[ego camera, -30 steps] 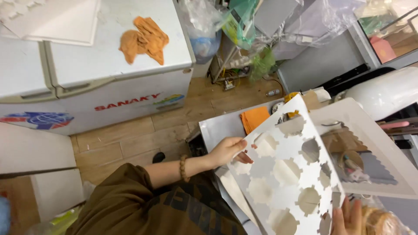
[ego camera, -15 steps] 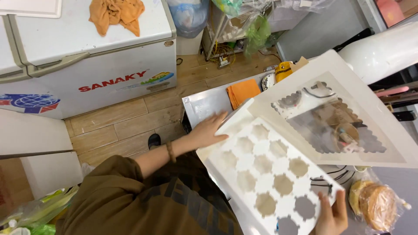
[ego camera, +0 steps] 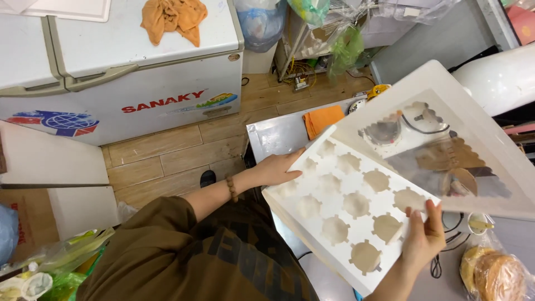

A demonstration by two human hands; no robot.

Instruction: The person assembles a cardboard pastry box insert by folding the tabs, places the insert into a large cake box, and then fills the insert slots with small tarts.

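White cupcake box point(ego camera: 356, 206) held at both sides by hands point(ego camera: 277, 168)

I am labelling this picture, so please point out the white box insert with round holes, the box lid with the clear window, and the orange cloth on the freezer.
insert point(ego camera: 348, 209), head view, flat strip between holes.
lid point(ego camera: 446, 83), head view, white frame.
orange cloth point(ego camera: 173, 17), head view, its middle.

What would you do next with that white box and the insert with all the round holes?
Probably press the white insert flat into the box. The left hand and right hand grip opposite edges, the insert looks tilted rather than seated, and the windowed lid stands open.
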